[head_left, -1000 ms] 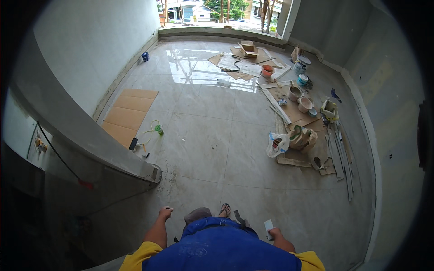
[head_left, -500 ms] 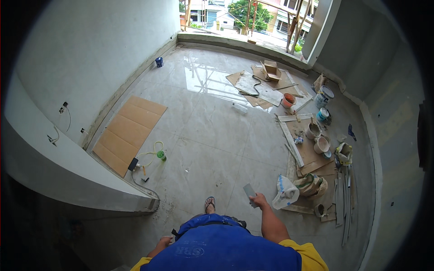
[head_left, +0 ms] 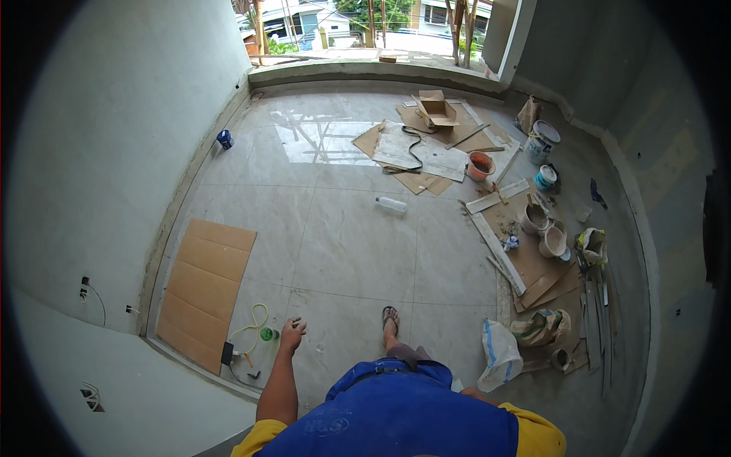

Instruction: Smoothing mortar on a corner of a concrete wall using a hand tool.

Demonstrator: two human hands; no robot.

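Note:
My left hand (head_left: 293, 333) is out ahead of me, low in the view, with fingers curled; whether it holds anything small is too hard to make out. Close by on the floor are a green container (head_left: 268, 333), a coiled pale cord (head_left: 257, 312) and a black boxy item (head_left: 227, 353). My right hand (head_left: 470, 392) is mostly hidden behind my blue-clad body, holding a flat pale scraper (head_left: 457, 385) that barely shows. My sandalled foot (head_left: 391, 320) stands on the tiled floor.
Cardboard (head_left: 202, 282) lies along the left wall. Right are buckets (head_left: 554, 242), sacks (head_left: 500, 352) and long strips (head_left: 596, 320). Farther off are a bottle (head_left: 391, 204), a blue tin (head_left: 225, 139) and an open box (head_left: 438, 112), before a low sill (head_left: 373, 72).
I have moved forward past the wall end on the left. My left hand swung forward; my right hand, with the scraper, swung back behind my body.

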